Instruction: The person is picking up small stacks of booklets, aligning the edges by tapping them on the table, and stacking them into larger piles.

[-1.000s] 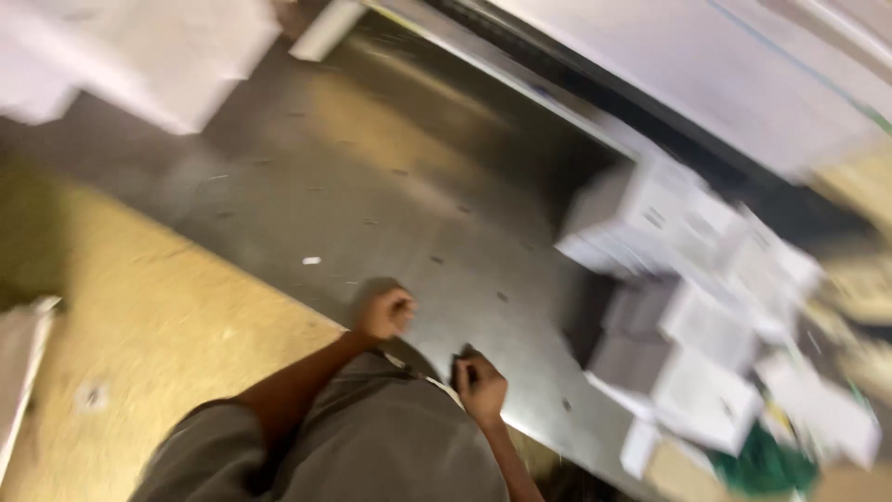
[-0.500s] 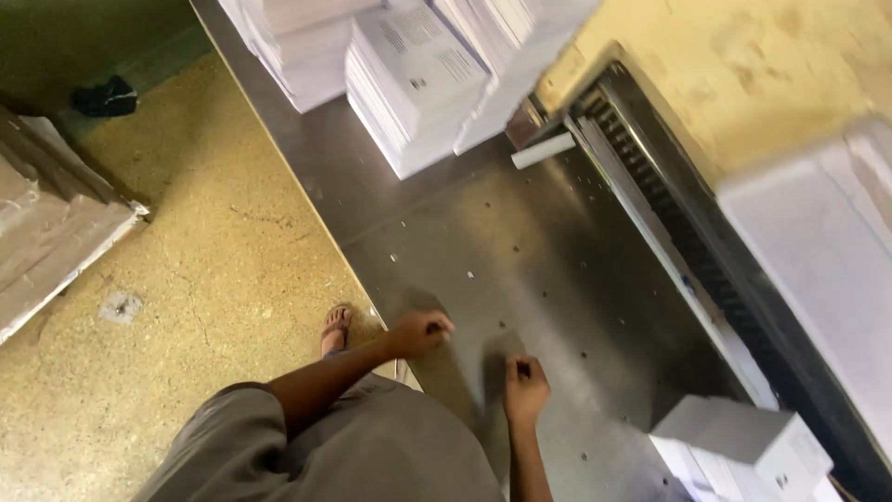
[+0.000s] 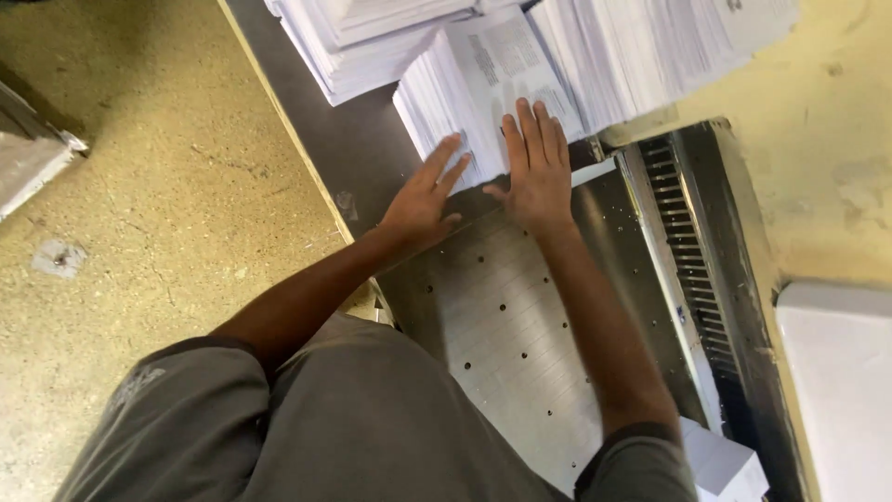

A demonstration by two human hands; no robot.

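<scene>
White paper stack, two hands.

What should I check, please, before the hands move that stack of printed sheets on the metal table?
1. Left hand on the stack of printed sheets: ok, fingers at its near left edge.
2. Right hand on the stack: ok, flat on top.
3. Stack edges squared: cannot tell.
4. Metal table bare in front of the stack: ok.
5. Neighbouring stacks apart: not ok, they crowd it.
</scene>
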